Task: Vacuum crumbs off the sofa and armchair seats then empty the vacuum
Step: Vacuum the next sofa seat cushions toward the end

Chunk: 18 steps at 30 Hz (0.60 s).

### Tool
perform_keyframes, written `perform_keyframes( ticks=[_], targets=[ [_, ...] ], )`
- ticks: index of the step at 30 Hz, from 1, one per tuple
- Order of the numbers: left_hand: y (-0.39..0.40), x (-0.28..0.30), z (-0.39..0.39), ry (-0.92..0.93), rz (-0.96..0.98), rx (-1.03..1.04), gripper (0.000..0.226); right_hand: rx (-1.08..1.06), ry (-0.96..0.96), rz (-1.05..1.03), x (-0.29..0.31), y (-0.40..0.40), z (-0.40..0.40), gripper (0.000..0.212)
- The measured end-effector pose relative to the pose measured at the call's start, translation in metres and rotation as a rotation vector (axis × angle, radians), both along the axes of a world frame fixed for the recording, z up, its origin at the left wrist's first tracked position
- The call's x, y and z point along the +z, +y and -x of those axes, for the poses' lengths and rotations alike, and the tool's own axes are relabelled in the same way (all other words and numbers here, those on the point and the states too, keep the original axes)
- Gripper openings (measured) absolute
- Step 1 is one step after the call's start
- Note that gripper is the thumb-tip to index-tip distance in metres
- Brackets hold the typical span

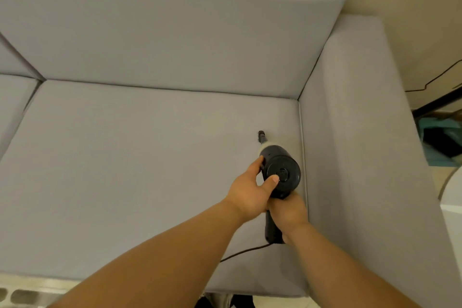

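While the nozzle (261,135) is down on the sofa seat cushion (140,170) near the right armrest (362,132), I'd say slow overlapping passes are the way to go here. The handheld vacuum (280,172) sits over the cushion's right side, right hand (287,212) wrapped around the handle, left hand (250,190) holding the round motor body with its thumb on the back cap. Can't actually spot any crumbs on the fabric, tbh. Probably worth running the tip along the seam by the armrest, and watching that the cord (245,252) trailing off the cushion's front edge doesn't snag.
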<state>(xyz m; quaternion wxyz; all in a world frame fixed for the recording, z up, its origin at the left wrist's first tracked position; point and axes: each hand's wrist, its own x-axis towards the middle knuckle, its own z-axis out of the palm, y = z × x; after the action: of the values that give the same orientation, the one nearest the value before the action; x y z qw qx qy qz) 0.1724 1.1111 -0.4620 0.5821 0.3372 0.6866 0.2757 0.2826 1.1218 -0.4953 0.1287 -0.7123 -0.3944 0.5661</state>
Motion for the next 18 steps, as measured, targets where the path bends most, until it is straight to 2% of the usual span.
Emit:
perform_keyframes(
  ticks=[6,13,18],
  targets=[
    [0.019,-0.018,0.000,-0.037,0.037,0.032,0.062,0.029,0.021,0.068,-0.013,0.019,-0.001,0.023],
    [-0.019,-0.007,0.015,0.083,0.031,0.178,0.058,0.295,0.066,0.184,0.004,0.008,0.012,0.022],
    [-0.007,0.011,0.013,0.118,-0.010,0.147,0.059,0.216,0.093,0.117,0.016,0.010,0.010,0.024]
  ],
)
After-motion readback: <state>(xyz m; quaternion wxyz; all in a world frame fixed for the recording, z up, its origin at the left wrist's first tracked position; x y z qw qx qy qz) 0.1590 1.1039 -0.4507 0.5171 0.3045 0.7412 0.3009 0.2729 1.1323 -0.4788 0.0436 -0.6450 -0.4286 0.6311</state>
